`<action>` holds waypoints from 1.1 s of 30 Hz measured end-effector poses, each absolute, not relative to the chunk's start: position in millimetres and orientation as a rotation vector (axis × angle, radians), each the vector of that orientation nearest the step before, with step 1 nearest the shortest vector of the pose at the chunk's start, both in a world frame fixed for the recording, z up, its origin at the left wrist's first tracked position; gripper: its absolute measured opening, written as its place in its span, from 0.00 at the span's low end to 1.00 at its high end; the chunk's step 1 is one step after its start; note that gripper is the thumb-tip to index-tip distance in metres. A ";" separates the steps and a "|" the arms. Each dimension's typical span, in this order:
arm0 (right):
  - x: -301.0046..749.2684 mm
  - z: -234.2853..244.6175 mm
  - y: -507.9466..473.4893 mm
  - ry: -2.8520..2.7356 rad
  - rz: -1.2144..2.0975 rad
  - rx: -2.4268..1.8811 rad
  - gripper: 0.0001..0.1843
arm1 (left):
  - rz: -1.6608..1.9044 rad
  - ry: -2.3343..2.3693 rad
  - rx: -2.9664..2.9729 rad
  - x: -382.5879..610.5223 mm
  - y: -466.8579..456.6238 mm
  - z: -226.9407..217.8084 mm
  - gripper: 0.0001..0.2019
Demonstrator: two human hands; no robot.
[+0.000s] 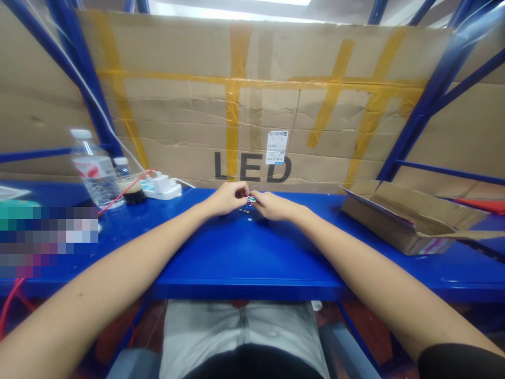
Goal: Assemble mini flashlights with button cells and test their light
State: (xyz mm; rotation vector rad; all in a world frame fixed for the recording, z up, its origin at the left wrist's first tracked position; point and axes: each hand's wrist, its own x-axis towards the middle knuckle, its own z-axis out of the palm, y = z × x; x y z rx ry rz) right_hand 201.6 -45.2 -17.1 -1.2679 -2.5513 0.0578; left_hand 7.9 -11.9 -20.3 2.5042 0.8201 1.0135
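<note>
Blue desk [244, 258] below, pinching small piece [252, 199] with near-closed left hand [229, 198] and right hand [273, 205], may drop it among loose bits [247, 211] by slackening.

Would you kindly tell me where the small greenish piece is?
In the head view, the small greenish piece is mid-frame, between the left hand and right hand, over the blue table.
</note>
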 end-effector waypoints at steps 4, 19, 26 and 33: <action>198.5 -16.9 -48.9 -2.584 0.020 -1.356 0.12 | 0.983 0.841 2.553 7.3 -12.8 -19.4 0.03; 197.2 -28.1 -37.7 -2.312 0.287 -1.294 0.06 | 0.942 0.837 2.615 9.5 -18.9 -21.3 0.04; 189.3 -29.3 -39.6 -1.808 1.046 -1.239 0.02 | 1.004 0.874 2.655 11.0 -18.1 -19.6 0.05; 188.8 -27.7 -39.6 -1.537 1.406 -1.004 0.11 | 1.060 0.821 2.719 12.9 -19.5 -18.9 0.05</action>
